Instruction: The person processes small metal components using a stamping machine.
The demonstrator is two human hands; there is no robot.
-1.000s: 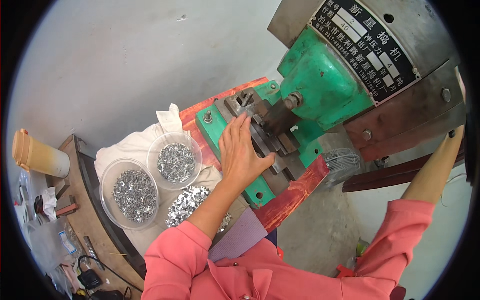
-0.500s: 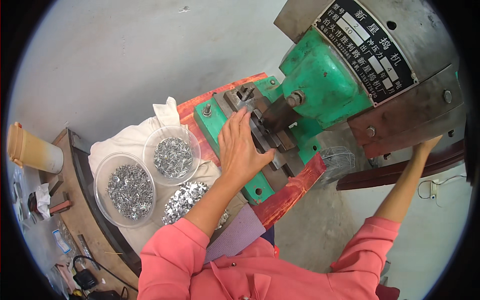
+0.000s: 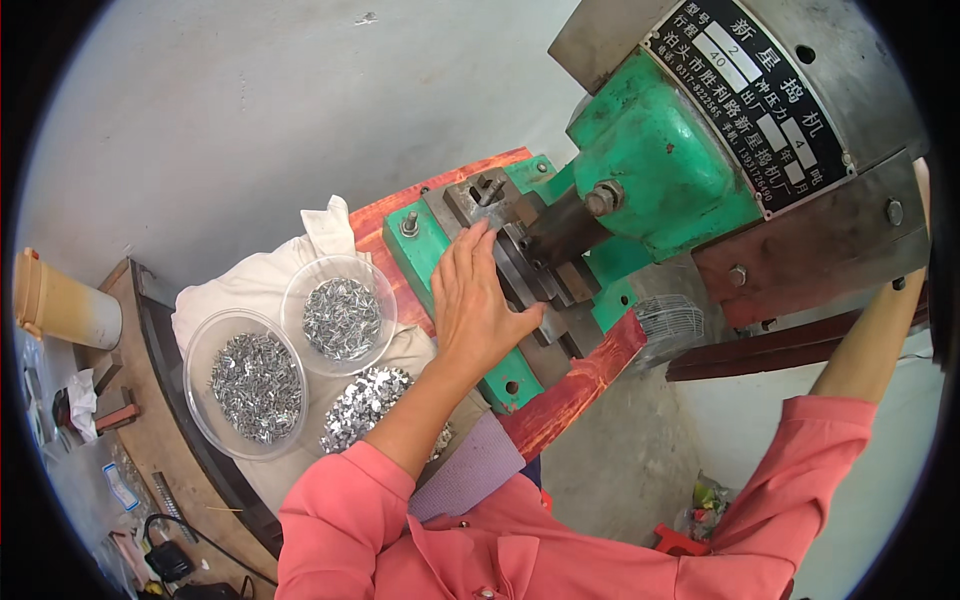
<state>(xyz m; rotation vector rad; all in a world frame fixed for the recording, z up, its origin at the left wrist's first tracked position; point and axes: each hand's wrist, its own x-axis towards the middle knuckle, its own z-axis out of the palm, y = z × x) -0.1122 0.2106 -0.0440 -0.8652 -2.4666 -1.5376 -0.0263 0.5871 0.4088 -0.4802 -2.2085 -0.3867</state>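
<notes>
A dark rectangular plate [image 3: 760,95] with pale lettering sits tilted on the grey top of the green press [image 3: 660,165], at the upper right; its long side runs from upper left down to lower right. The press stands on a red bench [image 3: 575,375] that slants the same way. The left hand [image 3: 475,305] lies flat and open, fingers together and pointing up and slightly right, its fingertips [image 3: 478,238] on the grey steel die [image 3: 535,275] at the front of the press; whether it holds anything small under the palm cannot be told. The die is a long block, its axis running from upper left to lower right along the green base, just below the dark ram [image 3: 560,225]. The right arm, in a pink sleeve [image 3: 800,470], reaches up beside the press at the right edge; the right hand itself is cut off by the rim, so its state cannot be told. Left of the bench, on a white cloth [image 3: 250,285], two clear round bowls [image 3: 338,315] hold small metal pieces, with a loose pile [image 3: 365,410] just below them. A tan cup [image 3: 60,300] stands at the far left.
</notes>
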